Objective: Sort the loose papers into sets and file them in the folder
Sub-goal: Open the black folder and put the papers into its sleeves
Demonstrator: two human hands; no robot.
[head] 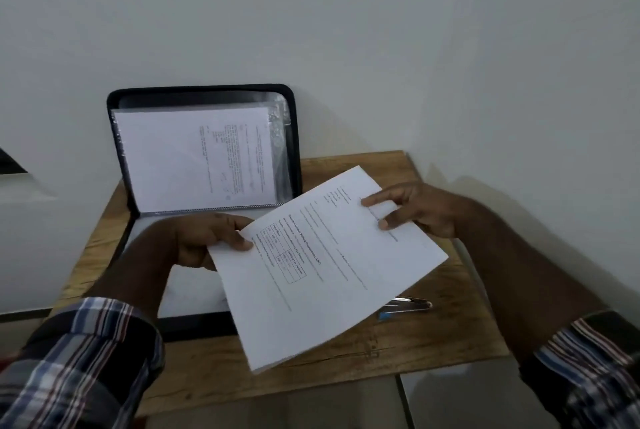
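- While both hands hold it above the worktop, a set of printed papers hangs tilted over the middle and right part of the wooden surface, its top sheet showing lines of text and a small table.
- The left hand pinches the left edge of the papers, thumb on top of the sheet and the other fingers curled beneath it.
- The right hand grips the far right edge, with the forefinger stretched out along the top of the page, the thumb pressed on the sheet below it, and the remaining fingers hidden behind the paper.
- The folder, black-edged with a zip round it, lies open at the worktop's back left corner; its upper half leans upright against the wall and its lower half lies flat under the left hand and forearm.
- In the upright half, a printed sheet sits inside a clear plastic sleeve.
- A silver pen-like object with a blue tip lies on the worktop near the right edge, partly covered by the held papers.
- Both forearms wear rolled plaid sleeves.
- Pale floor tiles show beyond the worktop's near edge.
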